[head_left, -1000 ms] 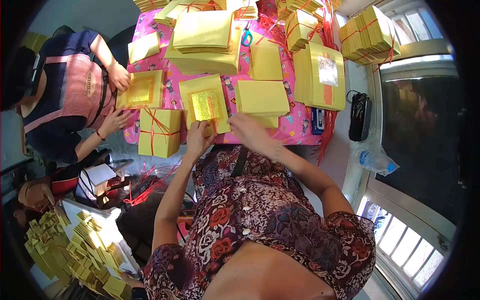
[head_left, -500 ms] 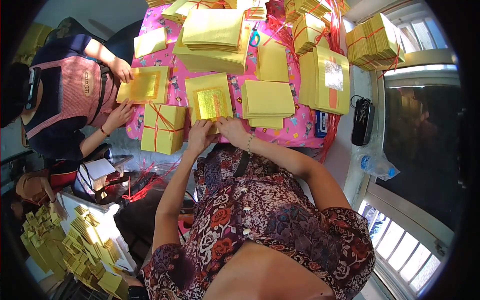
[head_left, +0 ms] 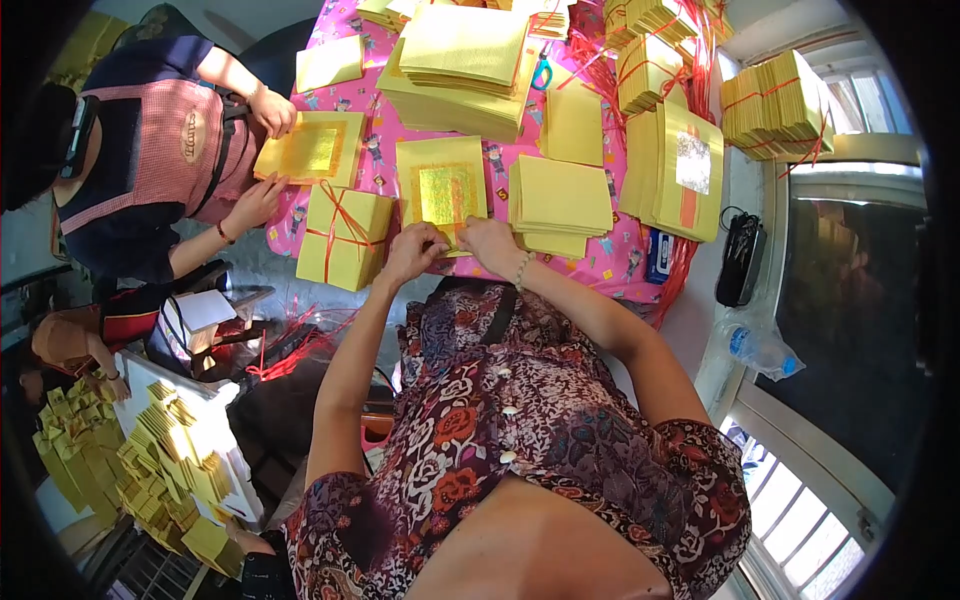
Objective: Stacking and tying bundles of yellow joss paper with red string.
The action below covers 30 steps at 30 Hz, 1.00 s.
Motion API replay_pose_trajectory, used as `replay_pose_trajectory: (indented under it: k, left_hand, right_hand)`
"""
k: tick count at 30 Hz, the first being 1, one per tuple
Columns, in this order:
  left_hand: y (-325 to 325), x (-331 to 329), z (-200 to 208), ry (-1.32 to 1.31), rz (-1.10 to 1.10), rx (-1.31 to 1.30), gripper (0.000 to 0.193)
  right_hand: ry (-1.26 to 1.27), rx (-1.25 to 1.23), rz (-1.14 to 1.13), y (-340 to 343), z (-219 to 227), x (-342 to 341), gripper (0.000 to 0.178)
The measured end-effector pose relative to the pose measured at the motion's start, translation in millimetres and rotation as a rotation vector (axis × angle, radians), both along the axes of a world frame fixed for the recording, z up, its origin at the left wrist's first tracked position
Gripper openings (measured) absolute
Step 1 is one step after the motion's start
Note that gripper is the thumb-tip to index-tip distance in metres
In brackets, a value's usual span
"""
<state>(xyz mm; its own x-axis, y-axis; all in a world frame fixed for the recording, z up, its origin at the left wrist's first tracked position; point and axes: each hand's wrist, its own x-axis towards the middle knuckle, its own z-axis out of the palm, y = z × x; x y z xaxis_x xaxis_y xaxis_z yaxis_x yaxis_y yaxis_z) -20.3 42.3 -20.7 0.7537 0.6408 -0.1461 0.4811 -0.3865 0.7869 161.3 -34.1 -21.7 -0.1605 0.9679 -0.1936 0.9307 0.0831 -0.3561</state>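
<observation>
A yellow paper sheet with a shiny gold foil square [head_left: 446, 196] lies in front of me on the pink patterned tablecloth. At its near left corner my left hand [head_left: 414, 252] is closed, thumb and fingers pinched at the paper's edge. My right hand [head_left: 490, 246], a beaded bracelet on its wrist, is closed at the near right part of the same edge, fingers curled down. The fingertips partly cover that edge. Just right of the sheet is a stack of plain yellow paper [head_left: 560, 195]. To the left stands a yellow paper bundle [head_left: 342, 240] tied with red string.
A co-worker's hands [head_left: 262, 200] rest on another foil sheet [head_left: 318, 148] at the left. Behind are a tall paper stack [head_left: 455, 85] and blue-handled scissors [head_left: 542, 72]. More bundles [head_left: 665, 165] and red strings line the right side, with a plastic bottle [head_left: 760, 350] by the window.
The whole view has shifted, so the table appears farther right. My left hand's fingers have curled into a pinch at the near edge, and my hands are slightly farther apart.
</observation>
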Motion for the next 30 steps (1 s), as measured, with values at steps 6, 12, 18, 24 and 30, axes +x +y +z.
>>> replay_pose_trajectory:
  k: [6, 12, 18, 24, 30]
  left_hand:
    - [2, 0, -1, 0.03, 0.044, -0.085, 0.01]
    - [5, 0, -1, 0.025, 0.004, -0.113, 0.011]
    - [5, 0, -5, 0.045, 0.006, -0.117, 0.012]
    - [5, 2, -3, 0.072, 0.023, -0.1, 0.013]
    - [1, 0, -3, 0.028, -0.029, 0.064, 0.012]
  right_hand:
    - [0.027, -0.023, 0.013, 1, 6, 2, 0.018]
    - [0.036, -0.02, 0.001, 0, 6, 2, 0.019]
    - [0.059, 0.012, 0.003, -2, 8, 3, 0.019]
    - [0.008, 0.017, -0.014, -4, 9, -2, 0.021]
    - [-0.033, 0.099, 0.078, -11, 17, -3, 0.032]
